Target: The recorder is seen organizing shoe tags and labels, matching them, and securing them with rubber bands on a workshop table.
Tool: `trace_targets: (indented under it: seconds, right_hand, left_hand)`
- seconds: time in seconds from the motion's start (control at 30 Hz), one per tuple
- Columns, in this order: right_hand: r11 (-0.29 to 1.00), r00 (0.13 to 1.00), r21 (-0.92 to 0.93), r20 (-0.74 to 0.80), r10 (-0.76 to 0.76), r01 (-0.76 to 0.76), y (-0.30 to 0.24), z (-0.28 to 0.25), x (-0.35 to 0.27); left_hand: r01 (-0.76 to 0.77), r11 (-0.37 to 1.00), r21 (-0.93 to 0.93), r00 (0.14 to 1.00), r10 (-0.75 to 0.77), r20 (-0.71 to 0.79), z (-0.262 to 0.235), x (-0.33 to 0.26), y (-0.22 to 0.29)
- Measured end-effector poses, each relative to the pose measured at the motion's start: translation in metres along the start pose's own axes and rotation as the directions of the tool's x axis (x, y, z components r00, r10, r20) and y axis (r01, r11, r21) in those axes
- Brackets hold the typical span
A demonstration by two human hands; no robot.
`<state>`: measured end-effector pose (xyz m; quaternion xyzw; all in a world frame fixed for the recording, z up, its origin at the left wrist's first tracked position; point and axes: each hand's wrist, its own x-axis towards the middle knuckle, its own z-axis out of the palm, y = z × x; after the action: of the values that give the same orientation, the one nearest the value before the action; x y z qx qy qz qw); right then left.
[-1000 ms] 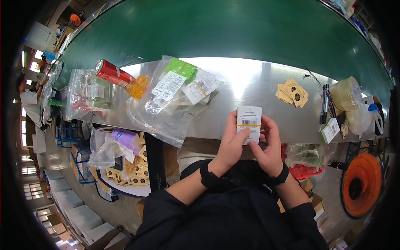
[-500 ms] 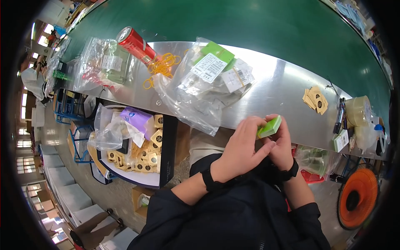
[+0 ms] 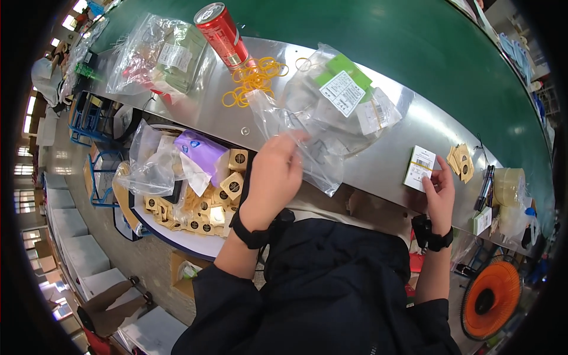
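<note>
My right hand point(image 3: 441, 189) grips a small stack of white cards point(image 3: 419, 167) with green edges and a yellow rubber band round it, its thumb on the printed face. The stack is over the metal strip point(image 3: 378, 160) at the front of the table. My left hand point(image 3: 275, 174) is over the near-left part of a clear plastic bag point(image 3: 322, 151); its fingertips are smeared by motion, so a hold on the bag cannot be made out. The bag contains banded green and white card stacks point(image 3: 343, 89). Loose yellow rubber bands point(image 3: 251, 83) lie beyond my left hand.
A red can point(image 3: 222, 35) stands behind the rubber bands, beside another filled bag point(image 3: 171, 59). Small tan cards point(image 3: 460, 163), pens point(image 3: 484, 188) and tape rolls point(image 3: 510, 184) sit at right. A box of tan pieces point(image 3: 204, 216) is at lower left, an orange fan point(image 3: 491, 299) at lower right.
My hands, together on the green-edged stack before, have parted. The right has carried the stack right and turned its printed face up; the left has moved left to the bag.
</note>
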<state>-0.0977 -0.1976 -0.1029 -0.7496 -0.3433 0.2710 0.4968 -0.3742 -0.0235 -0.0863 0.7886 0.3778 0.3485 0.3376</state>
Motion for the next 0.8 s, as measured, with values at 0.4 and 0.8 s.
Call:
trace_targets:
  seconds: [0.4,0.8]
  right_hand:
    - [0.927,0.972,-0.349,-0.129,-0.195,0.140,-0.018,0.010,-0.007]
    - [0.894,0.914,-0.193,0.092,-0.394,0.405,-0.062,0.052,0.009]
  left_hand:
    - [-0.158,0.986,0.057,0.985,0.154,0.073,0.035,0.019,-0.006]
    - [-0.006,1.000,0.019,0.983,0.009,-0.184,0.022,0.040,-0.013]
